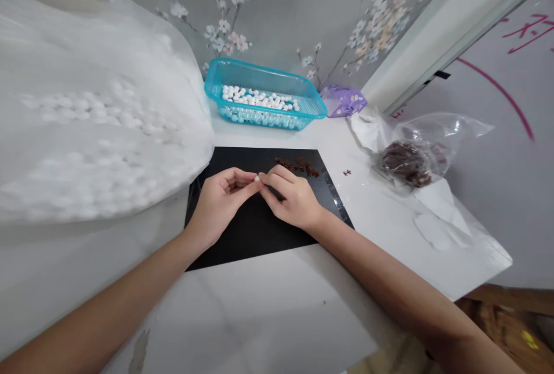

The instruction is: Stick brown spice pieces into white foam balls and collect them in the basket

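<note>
Over a black mat (242,235), my left hand (220,201) pinches a small white ball (257,178) between thumb and forefinger. My right hand (292,195) meets it there, thumb and fingers pinched together against the ball's right side. Whatever those right fingertips hold, if anything, is too small and hidden to make out. Just beyond the right hand lies a loose pile of small dark brown pieces (298,166) on the mat. One more brown branched piece (347,172) rests on the white table right of the mat.
A blue plastic basket (266,120) with many white balls stands behind the mat. A large translucent bag (99,131) of white balls fills the left side. At right are a purple packet (343,101), a clear bag of brown pieces (407,163) and white paper (441,206).
</note>
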The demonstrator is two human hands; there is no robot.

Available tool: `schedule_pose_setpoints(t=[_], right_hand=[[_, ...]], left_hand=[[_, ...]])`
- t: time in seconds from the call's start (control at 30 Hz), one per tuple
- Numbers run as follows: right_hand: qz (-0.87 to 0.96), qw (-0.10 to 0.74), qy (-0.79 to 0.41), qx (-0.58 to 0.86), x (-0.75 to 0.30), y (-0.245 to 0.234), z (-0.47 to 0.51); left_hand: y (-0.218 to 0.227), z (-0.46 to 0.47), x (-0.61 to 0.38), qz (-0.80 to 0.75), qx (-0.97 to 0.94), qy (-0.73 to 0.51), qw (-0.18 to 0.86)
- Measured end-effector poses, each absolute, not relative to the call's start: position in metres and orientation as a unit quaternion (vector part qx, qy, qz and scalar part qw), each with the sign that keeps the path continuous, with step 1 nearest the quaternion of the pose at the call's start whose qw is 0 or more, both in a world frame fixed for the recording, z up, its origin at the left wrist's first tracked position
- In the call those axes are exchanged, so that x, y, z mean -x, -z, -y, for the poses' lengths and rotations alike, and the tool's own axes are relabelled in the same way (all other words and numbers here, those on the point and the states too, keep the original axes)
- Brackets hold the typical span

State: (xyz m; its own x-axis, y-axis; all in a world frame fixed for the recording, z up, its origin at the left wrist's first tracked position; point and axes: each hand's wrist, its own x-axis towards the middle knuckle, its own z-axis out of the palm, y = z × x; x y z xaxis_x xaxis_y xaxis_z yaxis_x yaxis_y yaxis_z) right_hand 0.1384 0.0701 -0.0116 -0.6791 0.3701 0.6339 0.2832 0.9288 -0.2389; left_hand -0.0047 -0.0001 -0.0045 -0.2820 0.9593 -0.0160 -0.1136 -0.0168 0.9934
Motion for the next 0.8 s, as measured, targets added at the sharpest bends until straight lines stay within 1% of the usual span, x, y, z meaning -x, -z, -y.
schedule_pose_setpoints(t=[0.1,0.23,0.4,0.8], right_hand=[[0.914,0.352,-0.072,0.188,-0.1376,0.0123,-0.069],[0.893,0.363,-0.119,0.239,-0.1348,0.0118,-0.0662],[0.88,0.358,-0.138,0.28,-0.1335,0.0076,-0.0653],[0.893,0.356,-0.123,0.247,-0.1344,0.0093,-0.0657]], left_hand=[[0.0039,0.0001,0.005,-0.537,-0.397,-0.591,0.453],[0.0019,0.0002,0.0043,-0.531,-0.385,-0.601,0.456],[0.0001,0.0005,0.0032,-0.53,-0.381,-0.605,0.455],[0.0032,0.0004,0.004,-0.525,-0.38,-0.611,0.455]])
